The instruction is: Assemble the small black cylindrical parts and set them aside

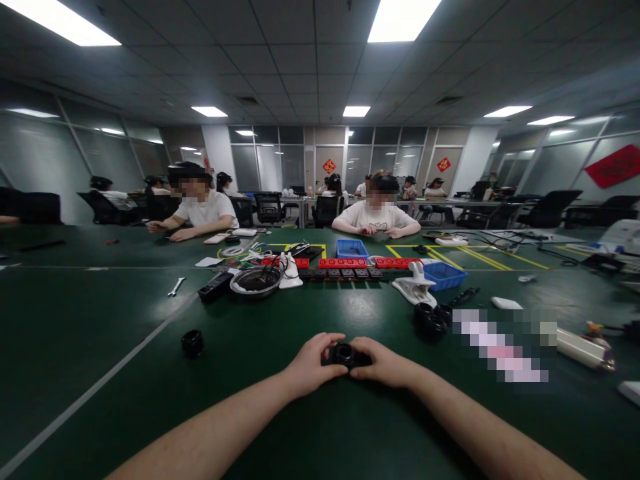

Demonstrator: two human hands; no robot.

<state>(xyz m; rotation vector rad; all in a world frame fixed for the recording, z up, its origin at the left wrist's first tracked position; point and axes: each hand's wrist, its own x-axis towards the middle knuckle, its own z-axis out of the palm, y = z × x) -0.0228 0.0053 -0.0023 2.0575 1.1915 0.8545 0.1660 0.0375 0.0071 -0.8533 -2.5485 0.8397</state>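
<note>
Black, round, ring-shaped plastic part (345,354), small and hollow at the centre, sits on the dark green tabletop (100,333) right in front of the person, pinched between both hands. The left hand (314,363) closes its grip on the part's left side and the right hand (384,363) closes on its right side, fingertips meeting over it. It looks light and rigid, probably smooth enough to slip, so the outer rim seems the sound place to hold it; nothing about it looks fragile.

A second black round part (193,343) lies well apart to the left, and a cluster of similar black parts (433,319) sits near the right. Farther back are a round metal dish (256,280), a row of red blocks (345,263), two blue plastic bins (352,248) and a white clamp-like holder (416,283). Two seated people face the tabletop beyond.

No writing on the part can be read; the red wall decorations (614,165) are too small to make out.
</note>
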